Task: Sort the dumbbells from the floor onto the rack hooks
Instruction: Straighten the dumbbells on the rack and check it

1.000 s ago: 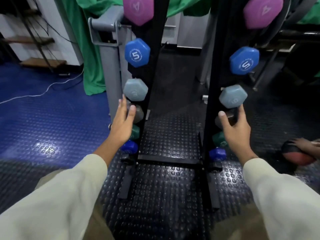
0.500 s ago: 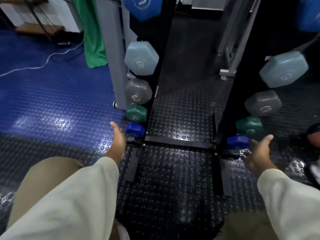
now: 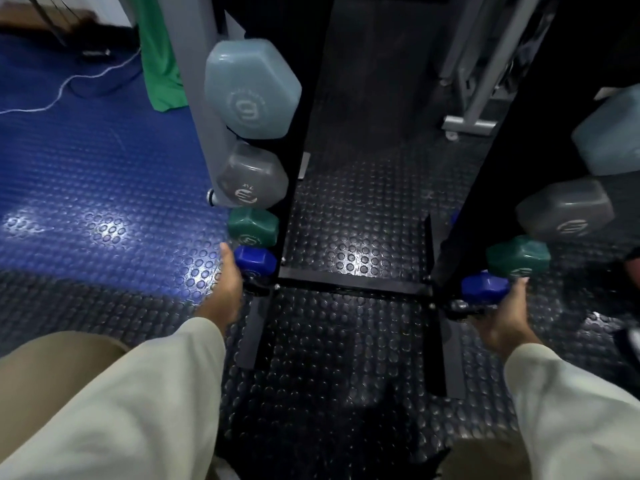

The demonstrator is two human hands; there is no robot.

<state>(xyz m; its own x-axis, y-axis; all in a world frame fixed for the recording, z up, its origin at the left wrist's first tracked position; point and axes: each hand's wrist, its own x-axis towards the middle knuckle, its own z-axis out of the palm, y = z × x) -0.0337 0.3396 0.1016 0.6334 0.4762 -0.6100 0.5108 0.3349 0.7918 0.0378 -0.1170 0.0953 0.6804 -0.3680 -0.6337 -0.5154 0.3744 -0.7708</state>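
A single head-worn camera looks steeply down and forward, close above the rack point(image 3: 294, 188) base and studded floor point(image 3: 346, 341)

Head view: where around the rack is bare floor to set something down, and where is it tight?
Bare patches: the blue mat left of the rack, and the black studded floor between its uprights. Tight: both rack feet, where the left hand and right hand sit against the blue dumbbell ends under the stacked green dumbbell.

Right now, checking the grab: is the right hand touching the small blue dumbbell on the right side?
Touching. The head view shows the right hand against the outer end of the small blue dumbbell, thumb tip on its edge, no gap.
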